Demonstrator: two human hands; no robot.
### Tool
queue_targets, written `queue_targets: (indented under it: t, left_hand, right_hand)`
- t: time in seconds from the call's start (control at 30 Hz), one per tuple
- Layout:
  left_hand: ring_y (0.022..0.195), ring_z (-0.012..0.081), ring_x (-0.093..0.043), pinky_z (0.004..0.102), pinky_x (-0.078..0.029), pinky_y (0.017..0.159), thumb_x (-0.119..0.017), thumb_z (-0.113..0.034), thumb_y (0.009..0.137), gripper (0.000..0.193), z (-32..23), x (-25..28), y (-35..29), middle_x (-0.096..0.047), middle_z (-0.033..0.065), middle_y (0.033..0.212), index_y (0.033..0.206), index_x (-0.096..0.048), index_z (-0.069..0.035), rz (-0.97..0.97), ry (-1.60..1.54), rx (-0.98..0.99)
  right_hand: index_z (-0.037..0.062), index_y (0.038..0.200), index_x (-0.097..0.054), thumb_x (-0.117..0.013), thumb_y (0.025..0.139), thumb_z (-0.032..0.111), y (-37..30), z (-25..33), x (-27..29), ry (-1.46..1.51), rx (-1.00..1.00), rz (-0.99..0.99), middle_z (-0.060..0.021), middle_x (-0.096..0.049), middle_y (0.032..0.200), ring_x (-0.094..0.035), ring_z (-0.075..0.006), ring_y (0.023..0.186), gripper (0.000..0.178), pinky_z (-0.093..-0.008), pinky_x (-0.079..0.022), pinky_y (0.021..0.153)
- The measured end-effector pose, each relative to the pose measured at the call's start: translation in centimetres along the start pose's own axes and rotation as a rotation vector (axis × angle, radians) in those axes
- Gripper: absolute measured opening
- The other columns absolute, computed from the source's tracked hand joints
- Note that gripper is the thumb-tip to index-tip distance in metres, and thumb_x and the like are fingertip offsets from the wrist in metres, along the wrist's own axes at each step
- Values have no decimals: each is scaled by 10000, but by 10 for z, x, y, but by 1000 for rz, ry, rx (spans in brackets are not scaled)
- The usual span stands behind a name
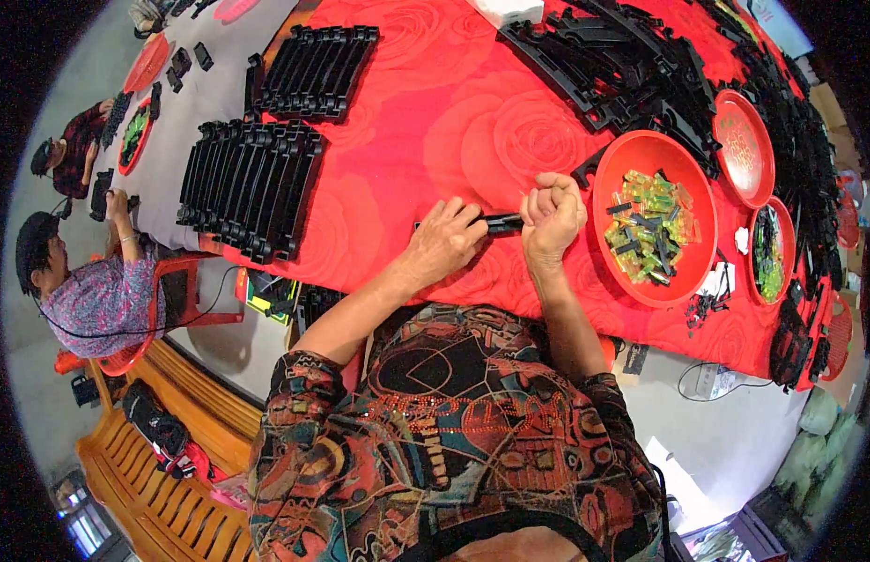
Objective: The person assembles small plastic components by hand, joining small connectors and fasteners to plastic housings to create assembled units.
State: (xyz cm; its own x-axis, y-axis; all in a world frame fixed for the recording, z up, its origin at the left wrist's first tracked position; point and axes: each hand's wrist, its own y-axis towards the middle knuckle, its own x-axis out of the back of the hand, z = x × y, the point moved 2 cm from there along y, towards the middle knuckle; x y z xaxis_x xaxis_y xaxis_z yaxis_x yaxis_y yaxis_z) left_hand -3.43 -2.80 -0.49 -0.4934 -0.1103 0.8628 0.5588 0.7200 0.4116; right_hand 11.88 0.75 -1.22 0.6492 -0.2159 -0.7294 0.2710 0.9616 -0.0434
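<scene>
Flat on the red flowered tablecloth lies a long black plastic strip part (pixel 502 224), running left to right in front of me. My left hand (pixel 446 242) is closed over its left end, fingers bent and pressing down on it. At the other end, my right hand (pixel 553 221) is curled into a near fist against the part. Whatever its fingertips pinch is hidden. Just right of that hand stands a red plastic bowl (pixel 702 178) holding small clear yellow-green pieces (pixel 655 229) and short black ones.
Two stacks of black strip parts, a near one (pixel 252 187) and a far one (pixel 318 73), lie on the left. A loose heap of black parts (pixel 622 70) covers the back right. More red bowls (pixel 746 150) stand at right. A person (pixel 103 290) works at the left table.
</scene>
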Motion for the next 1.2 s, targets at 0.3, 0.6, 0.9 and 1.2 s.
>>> queue_targets:
  t: [0.3, 0.6, 0.9, 1.2]
  left_hand:
    - [777, 258, -486, 376, -430, 622, -635, -63, 640, 144, 0, -1, 0, -485, 72, 806, 738, -530, -58, -24, 21, -10]
    - [773, 252, -483, 370, -426, 631, -634, -57, 647, 146, 0, -1, 1, -476, 70, 799, 742, -522, -58, 4, 0, -10]
    - [749, 256, -471, 353, -421, 644, -603, -26, 659, 132, 0, -1, 3, -458, 93, 780, 719, -486, -38, -9, -71, -49]
    - [771, 302, -470, 386, -420, 686, -556, 51, 572, 193, -1, -7, -2, -508, 147, 875, 747, -493, -2, 15, -91, 0]
  right_hand:
    - [-54, 850, -493, -340, 845, 48, 0, 3, 1, 21, -6, 5, 34, -252, 506, -209, -53, 377, 185, -232, -216, 352]
    - [-37, 804, -485, -340, 848, 62, 2, -2, 2, -44, -1, -15, 38, -259, 515, -214, -49, 378, 182, -228, -216, 341]
    - [-16, 743, -492, -344, 840, 76, 3, -3, -6, -134, -11, -27, 38, -288, 522, -226, -42, 386, 199, -223, -229, 340]
    - [-15, 754, -486, -363, 842, 79, 6, -8, -2, -156, 16, 2, 37, -260, 505, -202, -52, 369, 178, -224, -218, 327]
